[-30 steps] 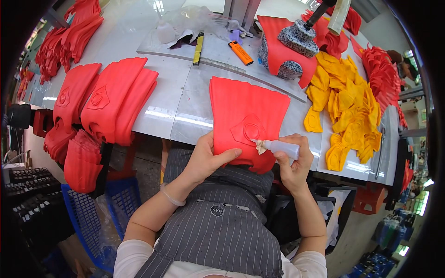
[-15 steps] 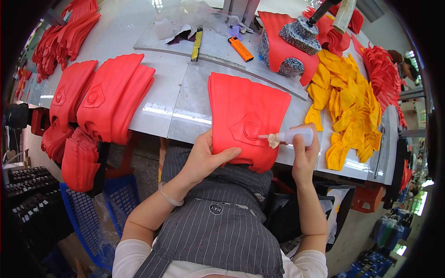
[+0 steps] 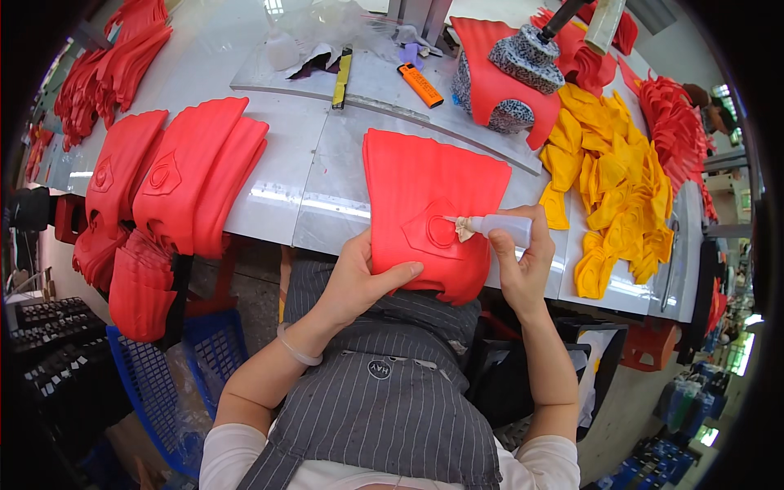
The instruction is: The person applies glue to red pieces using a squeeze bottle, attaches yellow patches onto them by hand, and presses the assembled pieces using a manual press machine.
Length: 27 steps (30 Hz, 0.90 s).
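Left hand (image 3: 357, 278) flat on red piece (image 3: 433, 208), fingers spread, thumb along its lower edge, forearm rising from lower left. Right hand (image 3: 523, 261) clenched around white bottle (image 3: 500, 226), wrist bent, nozzle on the raised emblem. Piece lying at table (image 3: 302, 171) front edge, overhanging the apron (image 3: 384, 408).

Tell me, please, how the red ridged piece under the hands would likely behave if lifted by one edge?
The red ridged piece would probably flop: its near end already droops over the table edge beneath the left hand. It looks thin, so likely light. While the right hand holds the small squeeze bottle, any wet patch might smear.
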Available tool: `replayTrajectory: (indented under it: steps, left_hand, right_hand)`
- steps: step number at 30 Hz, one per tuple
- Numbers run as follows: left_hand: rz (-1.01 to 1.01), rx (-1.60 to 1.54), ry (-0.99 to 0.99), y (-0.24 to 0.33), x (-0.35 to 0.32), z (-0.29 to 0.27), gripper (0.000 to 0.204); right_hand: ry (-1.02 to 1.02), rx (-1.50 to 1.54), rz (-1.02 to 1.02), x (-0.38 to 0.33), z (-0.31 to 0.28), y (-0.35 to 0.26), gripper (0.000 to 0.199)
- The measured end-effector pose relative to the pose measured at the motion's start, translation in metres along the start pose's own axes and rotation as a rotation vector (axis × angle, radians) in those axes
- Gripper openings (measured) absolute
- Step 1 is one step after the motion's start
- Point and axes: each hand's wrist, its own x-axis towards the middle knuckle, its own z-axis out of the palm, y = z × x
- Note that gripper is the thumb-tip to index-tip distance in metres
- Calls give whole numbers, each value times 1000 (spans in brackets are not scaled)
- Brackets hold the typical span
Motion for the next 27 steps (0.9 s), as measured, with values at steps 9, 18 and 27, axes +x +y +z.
replayTrajectory:
  steps: [9, 18, 27]
  left_hand:
    - [-13, 25, -11, -2, -1, -3, 42]
    - [45, 36, -40, -6, 0, 0, 39]
    - [64, 46, -45, -1, -5, 1, 39]
  right_hand:
    - [25, -74, -50, -2, -6, -7, 24]
    - [137, 302, 265, -26, -38, -2, 20]
    - [740, -38, 126, -66, -176, 41, 32]
